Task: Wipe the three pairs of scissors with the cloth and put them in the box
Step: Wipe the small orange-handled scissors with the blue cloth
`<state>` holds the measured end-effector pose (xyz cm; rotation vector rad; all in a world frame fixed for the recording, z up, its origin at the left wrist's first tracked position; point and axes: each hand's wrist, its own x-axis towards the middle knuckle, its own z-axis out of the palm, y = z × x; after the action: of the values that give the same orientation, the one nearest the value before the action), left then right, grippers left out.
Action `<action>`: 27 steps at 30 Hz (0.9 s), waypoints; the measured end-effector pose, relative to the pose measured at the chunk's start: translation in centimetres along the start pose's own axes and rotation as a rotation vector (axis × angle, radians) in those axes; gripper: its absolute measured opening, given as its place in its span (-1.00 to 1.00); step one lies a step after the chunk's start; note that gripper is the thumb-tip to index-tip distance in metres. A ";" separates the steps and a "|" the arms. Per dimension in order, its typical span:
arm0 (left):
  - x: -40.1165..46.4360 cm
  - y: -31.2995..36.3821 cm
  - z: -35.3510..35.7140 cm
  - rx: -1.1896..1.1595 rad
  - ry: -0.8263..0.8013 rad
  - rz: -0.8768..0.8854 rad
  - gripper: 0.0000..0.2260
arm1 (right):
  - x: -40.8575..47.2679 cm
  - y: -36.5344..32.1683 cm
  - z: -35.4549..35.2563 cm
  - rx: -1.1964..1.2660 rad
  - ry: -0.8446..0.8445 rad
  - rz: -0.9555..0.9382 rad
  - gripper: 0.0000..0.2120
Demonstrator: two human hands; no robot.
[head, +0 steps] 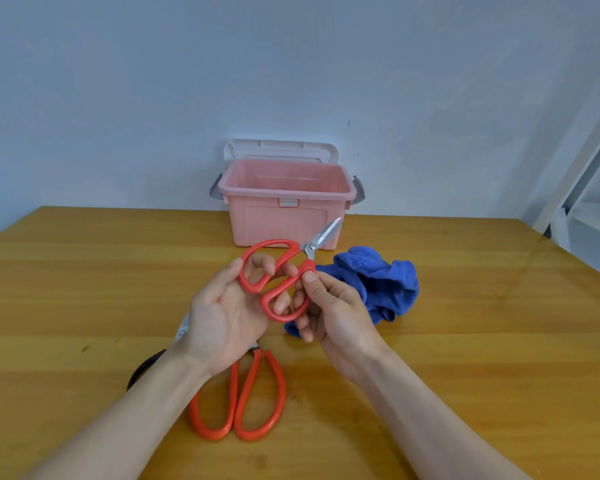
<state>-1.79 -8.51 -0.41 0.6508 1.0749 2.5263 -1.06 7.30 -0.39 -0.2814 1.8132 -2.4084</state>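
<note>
Nearest my view, on the broad yellow wooden table (84, 289), lie the big orange loop-handled scissors (238, 400), their blades hidden under my left wrist. Beside them, a black-handled pair (146, 367) shows only a sliver under my left forearm.

Farther back, against the wall, stands the pink plastic storage box (284, 216), open, its pale lid (279, 148) propped behind it. I cannot see anything inside it. The crumpled blue terry cloth (385, 285) lies just right of my hands, untouched.

I hold the red-handled steel scissors (278, 278) above the table: my left hand (222, 313) cups the upper loop with fingers curled through it, and my right hand (329, 313) pinches the lower loop between thumb and fingers. Blades are closed, pointing at the box.

My worry: this pair looks unwiped, so boxing it now would skip a step. A loose pinch could drop it, and the tip is close to the box front. Lowering my left wrist could jostle the pairs beneath.

Room is plentiful left and right; the table's right edge slants away, well apart.
</note>
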 end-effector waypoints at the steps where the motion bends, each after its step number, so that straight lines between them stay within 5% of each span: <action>1: 0.0 0.0 -0.1 -0.045 0.007 -0.008 -0.67 | 0.0 0.0 0.0 0.004 0.000 -0.011 -0.73; 6: 0.1 0.1 -0.2 -0.154 0.035 -0.051 -0.66 | 0.1 -0.7 -0.5 -0.061 0.013 -0.086 -0.73; 16: 0.2 -0.9 0.8 0.008 0.035 -0.049 -0.63 | 0.4 -0.6 -1.4 -0.102 0.081 -0.092 -0.68; 27: 0.8 0.4 0.4 0.142 0.252 -0.003 -0.73 | 1.3 -1.3 -1.9 -0.271 0.062 -0.165 -0.65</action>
<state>-2.28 -8.17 0.38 0.3703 1.3489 2.5979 -2.74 9.16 0.41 -0.3998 2.2289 -2.2913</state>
